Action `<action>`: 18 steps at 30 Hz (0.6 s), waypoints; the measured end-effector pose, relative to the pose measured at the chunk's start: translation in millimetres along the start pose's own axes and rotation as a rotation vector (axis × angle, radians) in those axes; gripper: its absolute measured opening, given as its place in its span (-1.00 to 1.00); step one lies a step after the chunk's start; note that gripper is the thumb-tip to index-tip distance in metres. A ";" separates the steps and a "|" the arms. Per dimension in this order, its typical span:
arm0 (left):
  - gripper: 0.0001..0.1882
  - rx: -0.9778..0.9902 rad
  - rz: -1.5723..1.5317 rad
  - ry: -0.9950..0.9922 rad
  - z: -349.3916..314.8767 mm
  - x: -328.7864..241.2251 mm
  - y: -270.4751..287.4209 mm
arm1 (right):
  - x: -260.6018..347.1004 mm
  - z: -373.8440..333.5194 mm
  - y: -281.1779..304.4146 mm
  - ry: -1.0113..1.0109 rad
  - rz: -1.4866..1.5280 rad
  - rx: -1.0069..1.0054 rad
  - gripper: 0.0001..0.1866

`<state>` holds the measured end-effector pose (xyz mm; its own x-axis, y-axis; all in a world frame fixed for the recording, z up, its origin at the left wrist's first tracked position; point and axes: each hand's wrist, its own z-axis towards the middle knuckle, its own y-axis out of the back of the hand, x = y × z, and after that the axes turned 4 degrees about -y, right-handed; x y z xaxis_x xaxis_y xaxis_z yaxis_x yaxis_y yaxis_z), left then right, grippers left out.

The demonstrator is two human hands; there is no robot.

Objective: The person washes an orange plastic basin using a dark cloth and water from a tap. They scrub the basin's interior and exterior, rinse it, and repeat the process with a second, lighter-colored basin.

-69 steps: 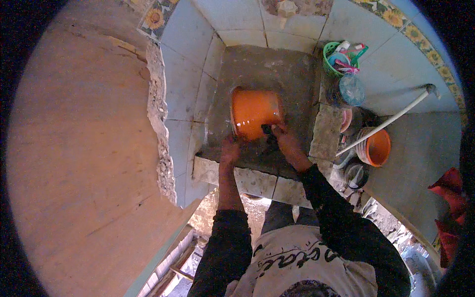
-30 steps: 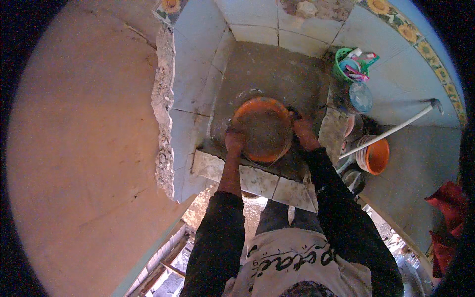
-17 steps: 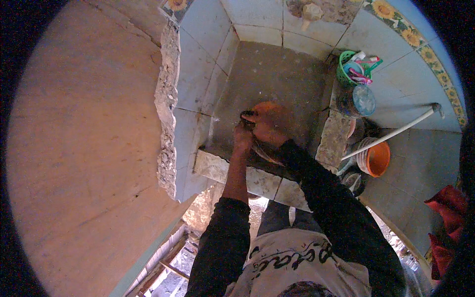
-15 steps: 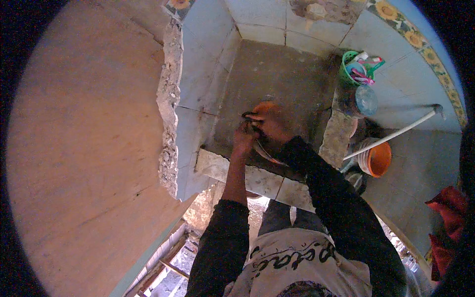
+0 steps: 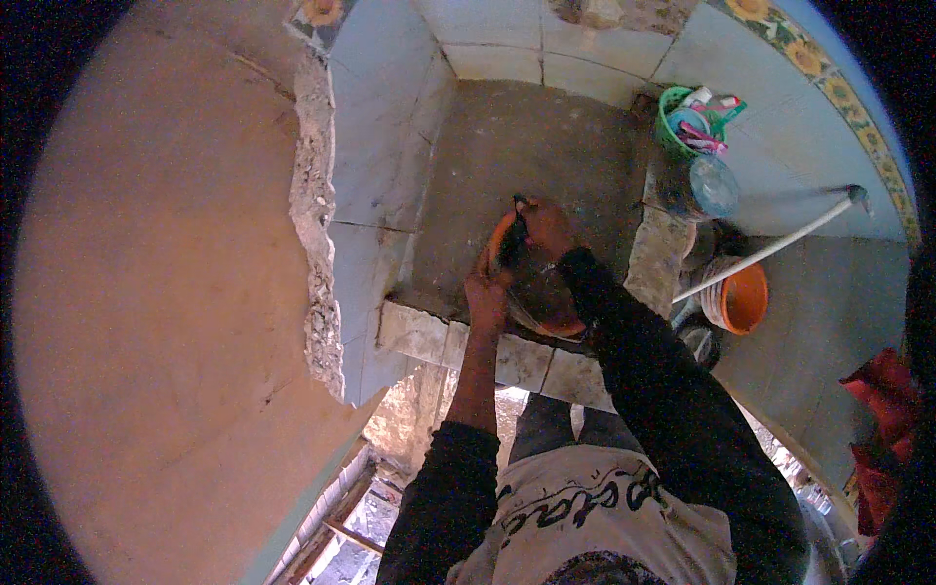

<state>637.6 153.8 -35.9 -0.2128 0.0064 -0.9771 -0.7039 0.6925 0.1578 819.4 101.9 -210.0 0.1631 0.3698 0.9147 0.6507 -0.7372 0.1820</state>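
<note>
A round orange tub [image 5: 563, 326] sits low in the grey tiled-edged basin, partly hidden beneath my arms. My left hand [image 5: 487, 292] is closed on its left rim. My right hand [image 5: 549, 231] reaches over the tub, fingers bent around a dark, limp-looking thing [image 5: 511, 246] that hangs down inside the rim. What this dark thing is cannot be made out. The inside of the tub looks dim, and its contents are unclear.
The basin's ledge [image 5: 409, 331] runs in front of me. On the right stand a green basket [image 5: 673, 132] of small items, a clear-lidded container [image 5: 715, 187], an orange bucket [image 5: 746, 300] and a slanting white pipe [image 5: 804, 231]. A broken wall edge [image 5: 317, 205] rises left.
My hands, close together over the tub before, are now apart: the left is at the rim, while the right has moved up and right with the dark thing. More of the tub shows.
</note>
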 end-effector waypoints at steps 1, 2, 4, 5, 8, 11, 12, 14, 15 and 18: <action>-0.43 -0.018 -0.020 -0.047 -4.6 -1.1 -8.4 | -6.0 10.3 14.1 0.077 -0.161 -0.044 -0.57; -0.42 -0.033 0.047 -0.132 -9.3 -2.6 -17.9 | -12.9 17.3 33.2 0.143 -0.327 -0.108 -0.57; -0.42 0.005 0.158 -0.090 -11.8 1.3 -21.4 | -4.4 27.1 51.4 0.349 -0.879 -0.177 -0.59; -0.42 0.074 0.182 0.037 -10.0 2.7 -25.2 | -1.3 27.3 63.6 0.368 -1.030 -0.196 -0.59; -0.46 0.102 0.416 0.138 7.0 26.9 22.2 | 81.4 -30.0 0.1 0.118 -0.698 0.121 -0.62; -0.52 0.051 0.482 0.121 31.7 26.4 47.1 | 148.1 -76.8 -29.4 0.209 -0.538 0.317 -0.67; -0.56 0.072 0.521 0.064 38.0 23.9 39.4 | 121.1 -72.8 -36.1 0.340 -0.506 0.186 -0.67; -0.63 0.117 0.674 -0.094 41.1 28.2 31.8 | 65.3 -51.0 -47.6 0.383 -0.315 -0.025 -0.68; -0.67 0.154 0.768 -0.212 40.9 28.9 21.3 | 39.0 -23.9 -34.7 0.303 -0.169 -0.129 -0.68; -0.74 0.000 0.497 -0.209 -1.7 12.8 -1.6 | 5.1 12.1 -7.7 -0.040 -0.172 -0.224 -0.69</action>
<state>634.9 151.6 -48.4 -0.3811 0.4764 -0.7923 -0.5529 0.5694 0.6083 824.2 116.2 -211.1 0.0964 0.5186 0.8496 0.4919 -0.7669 0.4123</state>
